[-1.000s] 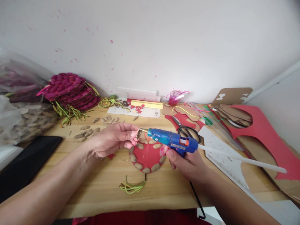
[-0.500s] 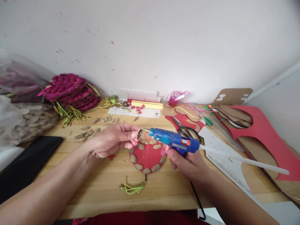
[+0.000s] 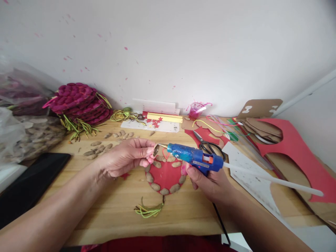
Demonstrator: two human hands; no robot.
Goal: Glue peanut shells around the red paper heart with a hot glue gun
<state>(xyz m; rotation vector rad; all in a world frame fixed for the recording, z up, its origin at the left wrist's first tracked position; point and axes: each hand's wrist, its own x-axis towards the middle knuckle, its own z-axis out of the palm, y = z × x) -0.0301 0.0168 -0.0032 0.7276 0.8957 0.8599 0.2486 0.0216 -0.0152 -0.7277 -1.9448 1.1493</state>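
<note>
Between thumb and fingers, my left hand pinches a peanut shell, its dark side turned to the right. My right hand is wrapped round the handle of a blue glue gun, whose metal nozzle points left at the shell and appears to touch it. A long whitish glue stick sticks out of the gun's back. Below the hands lies a red round piece edged with several peanut shells, partly hidden by the gun. From its lower edge hangs a green and brown yarn tassel.
Loose peanut shells lie left of my hands, near a black flat object and a bag of shells. Purple shell-covered pieces are stacked behind. Scissors, cardboard and red cut-out sheet are at right.
</note>
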